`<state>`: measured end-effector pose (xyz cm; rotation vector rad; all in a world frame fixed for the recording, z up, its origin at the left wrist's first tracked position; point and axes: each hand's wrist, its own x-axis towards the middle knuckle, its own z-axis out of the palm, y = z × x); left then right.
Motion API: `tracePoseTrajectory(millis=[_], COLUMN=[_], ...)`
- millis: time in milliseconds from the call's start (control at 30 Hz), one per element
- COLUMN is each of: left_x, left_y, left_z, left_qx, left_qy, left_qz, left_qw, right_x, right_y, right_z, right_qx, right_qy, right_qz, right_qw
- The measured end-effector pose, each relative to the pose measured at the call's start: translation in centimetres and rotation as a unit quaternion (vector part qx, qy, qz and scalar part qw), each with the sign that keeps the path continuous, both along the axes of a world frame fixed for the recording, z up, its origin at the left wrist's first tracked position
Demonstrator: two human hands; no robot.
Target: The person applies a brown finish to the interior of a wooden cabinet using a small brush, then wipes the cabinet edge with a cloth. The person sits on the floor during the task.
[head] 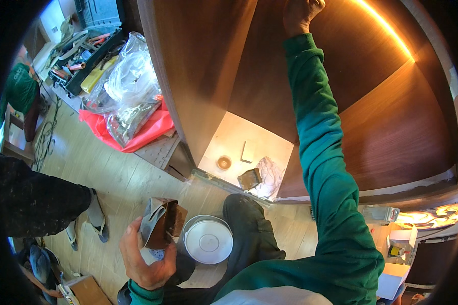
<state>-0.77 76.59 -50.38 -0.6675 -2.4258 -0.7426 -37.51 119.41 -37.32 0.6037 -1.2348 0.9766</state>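
My left hand [147, 265] grips a small open-topped brown container [158, 232] between thumb and fingers. A folded grey cloth or sheet [152, 213] hangs over its rim, and a brown flap stands at its far side. My right hand [302, 15] is raised at the top edge against the dark wood back panel [267, 76] of a cabinet. Its fingers are curled and partly cut off, so what they hold cannot be told. On the cabinet's pale bottom board [223, 133] are a small round cup [224, 162], a light block [248, 151], a dark brown block-like piece [250, 179] and a crumpled white cloth [270, 175].
A lidded white bucket [208, 242] stands between my knees. Left of the cabinet, plastic bags [131, 80] and an open toolbox [88, 57] rest on a low surface. One person's legs [42, 198] are close at left; another person [21, 89] is farther off. Cables [48, 137] cross the floor.
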Motion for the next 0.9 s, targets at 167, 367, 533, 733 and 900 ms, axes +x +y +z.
tracePoseTrajectory(millis=[167, 367, 533, 733, 900], left_x=[-0.5, -0.2, -0.3, -0.4, 0.0], left_y=[0.3, 0.3, 0.4, 0.5, 0.4], left_z=[-0.1, 0.1, 0.2, 0.1, 0.2], left_qx=[0.002, 0.011, 0.013, 0.025, 0.044], left_qy=[0.001, 0.004, 0.002, -0.008, -0.014], left_qz=[-0.011, 0.01, 0.007, -0.002, 0.029], left_qw=[1.0, 1.0, 1.0, 1.0, 0.999], right_x=[-3.7, 1.0, 0.5, 2.5, 5.0], right_y=[5.7, 0.9, 0.8, -0.1, -0.3], right_z=[-0.4, -0.3, 0.1, 0.2, -2.1], right_qx=[-0.071, -0.014, 0.006, -0.013, -0.08], right_qy=[-0.091, -0.039, 0.005, -0.11, -0.123], right_qz=[0.087, -0.03, -0.03, -0.098, 0.014], right_qw=[0.99, 0.999, 1.0, 0.989, 0.989])
